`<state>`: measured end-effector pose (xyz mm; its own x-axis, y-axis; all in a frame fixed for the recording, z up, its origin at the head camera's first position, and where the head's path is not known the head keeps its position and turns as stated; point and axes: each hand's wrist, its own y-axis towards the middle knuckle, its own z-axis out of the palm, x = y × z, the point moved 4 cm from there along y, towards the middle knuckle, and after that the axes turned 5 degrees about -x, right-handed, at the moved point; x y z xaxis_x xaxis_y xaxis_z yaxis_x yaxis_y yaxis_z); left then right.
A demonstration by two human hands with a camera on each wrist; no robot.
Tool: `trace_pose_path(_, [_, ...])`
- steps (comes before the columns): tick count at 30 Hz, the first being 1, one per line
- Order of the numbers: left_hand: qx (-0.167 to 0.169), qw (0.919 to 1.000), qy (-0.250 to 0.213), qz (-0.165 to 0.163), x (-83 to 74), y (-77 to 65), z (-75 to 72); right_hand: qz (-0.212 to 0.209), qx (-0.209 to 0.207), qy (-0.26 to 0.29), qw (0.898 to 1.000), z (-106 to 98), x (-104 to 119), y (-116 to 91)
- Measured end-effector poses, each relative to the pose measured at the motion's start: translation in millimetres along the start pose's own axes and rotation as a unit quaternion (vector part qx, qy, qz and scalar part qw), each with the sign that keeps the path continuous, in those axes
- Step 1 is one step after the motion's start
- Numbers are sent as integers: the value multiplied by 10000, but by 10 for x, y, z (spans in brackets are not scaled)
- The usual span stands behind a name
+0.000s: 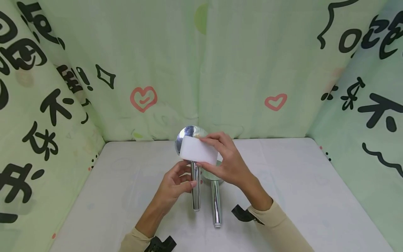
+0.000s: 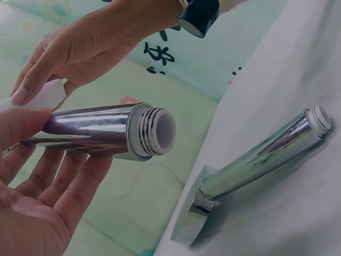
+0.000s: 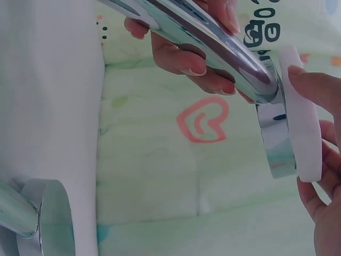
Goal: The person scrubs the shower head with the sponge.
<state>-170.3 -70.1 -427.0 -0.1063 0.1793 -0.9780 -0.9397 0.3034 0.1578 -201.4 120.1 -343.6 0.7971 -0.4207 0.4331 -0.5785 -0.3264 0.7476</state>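
Observation:
My left hand (image 1: pixel 172 185) grips the chrome handle of a hand shower (image 1: pixel 195 190), held up above the table with its round head uppermost. In the left wrist view the white threaded end of that handle (image 2: pixel 157 130) points outward. A white sponge block (image 1: pixel 197 149) is pinched between the thumb and fingers of my right hand (image 1: pixel 228 161). The sponge lies against or very near the shower's round face; the right wrist view shows the head's chrome rim (image 3: pixel 276 141) just beside it. Part of the face is hidden behind the sponge.
A second chrome hand shower (image 1: pixel 216 201) lies on the white-covered table (image 1: pixel 141 168), just right of the held one, its head toward the back. Green curtains (image 1: pixel 176 63) with black writing and red hearts enclose the back and both sides.

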Motion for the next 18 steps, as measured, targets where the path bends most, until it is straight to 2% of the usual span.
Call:
trace_pose_path(9, [91,9999,-107,-32,11,-33,16,222,-88,-22,9997,-37,-25,52])
trace_pose_path(18, [279,9996,-61,82,11,-48,35,439,-166,37,9989,-93,-49,107])
